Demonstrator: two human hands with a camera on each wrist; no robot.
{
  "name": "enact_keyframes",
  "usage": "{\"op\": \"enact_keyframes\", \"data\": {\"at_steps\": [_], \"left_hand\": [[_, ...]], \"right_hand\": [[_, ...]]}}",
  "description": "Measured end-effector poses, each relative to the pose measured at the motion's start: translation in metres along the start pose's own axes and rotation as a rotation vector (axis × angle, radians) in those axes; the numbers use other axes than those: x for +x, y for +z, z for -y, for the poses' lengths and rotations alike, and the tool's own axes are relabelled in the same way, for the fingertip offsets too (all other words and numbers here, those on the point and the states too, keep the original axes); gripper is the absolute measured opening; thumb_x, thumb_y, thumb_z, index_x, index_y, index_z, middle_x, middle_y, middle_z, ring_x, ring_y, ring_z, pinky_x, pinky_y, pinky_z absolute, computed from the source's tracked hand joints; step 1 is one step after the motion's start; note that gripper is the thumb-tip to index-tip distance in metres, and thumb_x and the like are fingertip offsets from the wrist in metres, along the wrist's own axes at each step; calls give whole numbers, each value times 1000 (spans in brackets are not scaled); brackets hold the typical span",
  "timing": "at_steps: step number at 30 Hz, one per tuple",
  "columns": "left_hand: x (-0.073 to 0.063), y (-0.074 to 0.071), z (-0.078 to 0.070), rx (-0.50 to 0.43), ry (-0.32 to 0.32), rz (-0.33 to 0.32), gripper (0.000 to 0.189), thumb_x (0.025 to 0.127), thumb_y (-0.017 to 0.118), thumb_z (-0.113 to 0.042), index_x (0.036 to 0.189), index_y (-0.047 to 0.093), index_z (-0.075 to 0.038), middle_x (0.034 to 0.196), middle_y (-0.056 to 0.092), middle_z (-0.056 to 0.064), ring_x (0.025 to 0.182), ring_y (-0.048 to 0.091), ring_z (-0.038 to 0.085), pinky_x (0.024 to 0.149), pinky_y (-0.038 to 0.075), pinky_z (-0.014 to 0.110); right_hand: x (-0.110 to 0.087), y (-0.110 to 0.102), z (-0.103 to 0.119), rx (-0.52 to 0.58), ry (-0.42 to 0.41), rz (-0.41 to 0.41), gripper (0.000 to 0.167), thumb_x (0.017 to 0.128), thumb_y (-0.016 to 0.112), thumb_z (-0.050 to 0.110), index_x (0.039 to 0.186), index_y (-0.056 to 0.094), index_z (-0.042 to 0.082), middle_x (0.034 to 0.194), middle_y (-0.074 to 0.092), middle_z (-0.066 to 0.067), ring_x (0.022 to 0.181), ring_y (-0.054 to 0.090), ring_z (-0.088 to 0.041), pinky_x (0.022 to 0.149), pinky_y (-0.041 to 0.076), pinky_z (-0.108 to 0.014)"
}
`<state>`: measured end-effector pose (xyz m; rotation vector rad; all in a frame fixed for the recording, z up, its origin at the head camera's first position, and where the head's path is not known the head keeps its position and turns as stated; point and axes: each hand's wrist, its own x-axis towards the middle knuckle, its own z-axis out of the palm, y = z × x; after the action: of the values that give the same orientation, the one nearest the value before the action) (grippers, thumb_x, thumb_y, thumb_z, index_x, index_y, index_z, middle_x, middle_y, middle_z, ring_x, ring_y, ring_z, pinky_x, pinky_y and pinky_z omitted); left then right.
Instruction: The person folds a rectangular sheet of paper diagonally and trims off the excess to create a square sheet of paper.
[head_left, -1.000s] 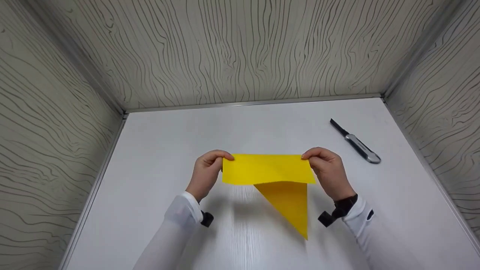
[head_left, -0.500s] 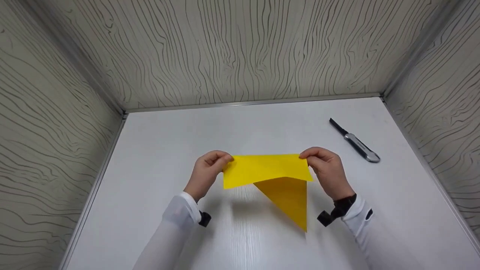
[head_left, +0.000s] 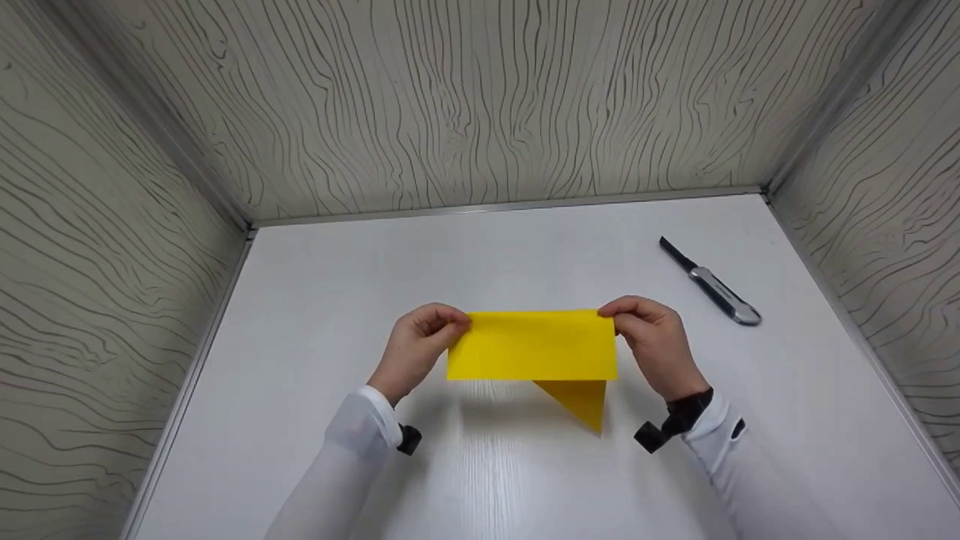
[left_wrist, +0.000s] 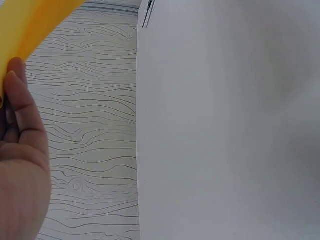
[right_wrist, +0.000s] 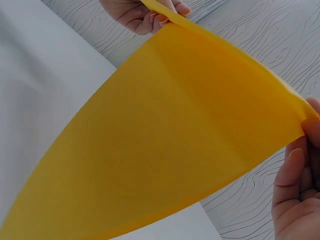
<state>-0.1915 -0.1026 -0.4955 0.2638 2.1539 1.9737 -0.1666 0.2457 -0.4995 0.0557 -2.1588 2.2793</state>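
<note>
A sheet of yellow paper (head_left: 532, 349) is held up over the table, bent over along its top edge. Its front flap shows as a rectangle, and behind it a darker triangular part (head_left: 583, 397) hangs lower on the right. My left hand (head_left: 414, 346) pinches the top left corner between thumb and fingers. At the top right corner my right hand (head_left: 654, 345) pinches the paper likewise. From the right wrist, the paper's underside (right_wrist: 145, 115) spreads wide between both hands. Only an end of the paper (left_wrist: 35, 22) shows in the left wrist view, above the left fingers.
A grey and black utility knife (head_left: 721, 295) lies on the white table (head_left: 337, 277) toward the back right, its dark blade end pointing to the back left. Patterned panels (head_left: 480, 105) with metal edging (head_left: 510, 205) enclose the table at the back and sides.
The front flap's lower edge, bent upward half a second ago, now hangs straight and lower. Less of the triangular part shows beneath it. Both hands stay almost where they were.
</note>
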Motion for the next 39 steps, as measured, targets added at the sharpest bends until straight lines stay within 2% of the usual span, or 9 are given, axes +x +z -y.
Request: {"op": "enact_keyframes", "data": {"at_steps": [7, 10, 14, 20, 25, 32, 39], "left_hand": [[-1, 4, 1, 6, -3, -8, 12, 99, 71, -19, 108, 77, -15, 113, 73, 5, 100, 68, 29, 93, 56, 34], [-1, 5, 1, -1, -8, -23, 12, 98, 71, -18, 108, 77, -14, 113, 73, 6, 99, 68, 29, 92, 56, 34], [-2, 6, 2, -2, -12, -37, 12, 98, 72, -19, 108, 77, -15, 112, 73, 6, 98, 68, 29, 91, 57, 34], [-2, 9, 2, -18, -43, -46, 24, 96, 75, -26, 119, 73, -18, 112, 74, 5, 97, 70, 29, 90, 57, 34], [-1, 12, -1, -27, -70, -65, 36, 97, 74, -25, 130, 67, -18, 110, 75, 6, 96, 70, 29, 90, 57, 34], [-1, 17, -5, -24, -111, -108, 32, 98, 72, -20, 129, 66, -18, 110, 74, 5, 96, 70, 28, 92, 56, 34], [1, 17, -5, -48, -195, -157, 34, 98, 71, -17, 131, 64, -16, 113, 73, 6, 100, 69, 27, 101, 51, 37]], "right_hand": [[-1, -1, 0, -17, 0, 20, 28, 107, 49, 8, 119, 68, -8, 119, 67, -18, 107, 64, -32, 99, 53, -31], [-2, 0, 1, -50, 17, 6, 31, 106, 58, 20, 121, 68, -5, 121, 67, -17, 108, 63, -31, 99, 52, -30], [-2, 4, 2, -143, 43, -32, 41, 96, 74, 33, 121, 68, 1, 119, 67, -14, 104, 61, -29, 94, 53, -27], [0, 7, -1, -99, 9, -65, 43, 93, 77, 25, 123, 58, 0, 116, 62, -18, 101, 61, -28, 94, 54, -27], [1, 8, -4, -52, -22, -84, 46, 92, 79, 20, 124, 54, -4, 113, 62, -17, 98, 62, -25, 93, 55, -27], [0, 13, -3, -81, -51, -133, 42, 93, 77, 18, 120, 51, -2, 114, 62, -17, 100, 61, -27, 93, 55, -26], [-3, 21, -2, -101, -150, -153, 36, 94, 75, 10, 115, 49, -3, 110, 61, -18, 98, 64, -29, 90, 57, -28]]}}
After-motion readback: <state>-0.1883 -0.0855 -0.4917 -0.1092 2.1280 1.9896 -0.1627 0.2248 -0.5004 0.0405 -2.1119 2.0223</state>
